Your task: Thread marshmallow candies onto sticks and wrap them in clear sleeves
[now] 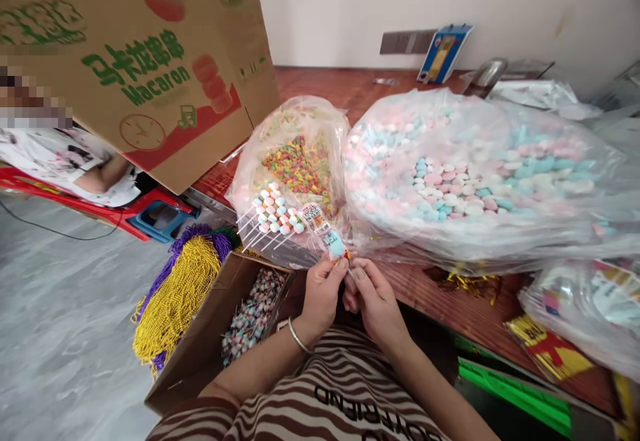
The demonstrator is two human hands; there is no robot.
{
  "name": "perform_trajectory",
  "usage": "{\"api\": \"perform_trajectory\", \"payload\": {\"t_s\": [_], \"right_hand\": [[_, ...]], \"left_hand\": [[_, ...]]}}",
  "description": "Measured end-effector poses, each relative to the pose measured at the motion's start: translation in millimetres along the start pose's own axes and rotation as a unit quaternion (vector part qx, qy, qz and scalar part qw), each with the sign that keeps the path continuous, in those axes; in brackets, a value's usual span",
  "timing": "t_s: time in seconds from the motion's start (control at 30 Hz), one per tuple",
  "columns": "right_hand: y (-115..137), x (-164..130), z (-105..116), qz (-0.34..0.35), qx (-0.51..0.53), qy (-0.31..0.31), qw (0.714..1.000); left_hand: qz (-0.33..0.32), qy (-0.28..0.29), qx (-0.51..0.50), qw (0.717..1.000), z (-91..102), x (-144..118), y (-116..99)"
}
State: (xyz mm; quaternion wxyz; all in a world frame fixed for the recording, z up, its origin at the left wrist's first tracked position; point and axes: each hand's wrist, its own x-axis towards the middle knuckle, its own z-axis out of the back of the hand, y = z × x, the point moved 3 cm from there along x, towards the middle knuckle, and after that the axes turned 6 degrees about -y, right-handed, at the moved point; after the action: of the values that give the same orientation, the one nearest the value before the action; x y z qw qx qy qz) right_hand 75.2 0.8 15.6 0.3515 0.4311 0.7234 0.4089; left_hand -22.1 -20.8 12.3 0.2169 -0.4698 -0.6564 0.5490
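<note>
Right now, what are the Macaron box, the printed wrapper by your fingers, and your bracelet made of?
Macaron box: matt brown cardboard, with flat printed panels. Printed wrapper: probably thin, smooth plastic film, because something blue seems to show through. Bracelet: perhaps polished metal, from its pale, silvery gleam.

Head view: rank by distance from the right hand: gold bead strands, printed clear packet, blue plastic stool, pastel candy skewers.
From the right hand:
1. printed clear packet: just ahead-left
2. pastel candy skewers: left, beyond the packet
3. gold bead strands: left, past the open box
4. blue plastic stool: far left, behind the strands
</note>
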Motion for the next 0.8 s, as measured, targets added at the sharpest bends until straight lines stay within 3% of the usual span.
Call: {"api": "perform_trajectory", "payload": {"t_s": [0.07,0.13,0.2,0.3,0.53,0.63,0.8], "right_hand": [[0,3,-1,-0.008,0.014,-0.013,1.0],[0,5,-1,0.002,0.015,-0.012,1.0],[1,6,-2,-0.002,0.038,0.0,0.999],[1,4,-4,-0.074,0.114,0.021,0.99],[-1,-1,-9,-0.191,0.215,0.056,0.956],[-4,1,-9,-0.167,0.204,0.021,0.964],[-6,6,-2,-0.03,0.119,-0.059,0.991]], "left_hand": [[-0.018,-0.005,0.037,0.999,2.6,0,-4],[-0.007,0.025,0.044,0.999,2.5,0,-8],[0.031,0.082,0.006,0.996,0.3,0,-10],[0.099,0.145,-0.072,0.982,-0.8,3,-10],[0.158,0.143,-0.113,0.971,12.9,19,0],[0.152,0.136,-0.087,0.975,14.2,22,2],[0.127,0.123,-0.086,0.981,7.4,17,2]]}}
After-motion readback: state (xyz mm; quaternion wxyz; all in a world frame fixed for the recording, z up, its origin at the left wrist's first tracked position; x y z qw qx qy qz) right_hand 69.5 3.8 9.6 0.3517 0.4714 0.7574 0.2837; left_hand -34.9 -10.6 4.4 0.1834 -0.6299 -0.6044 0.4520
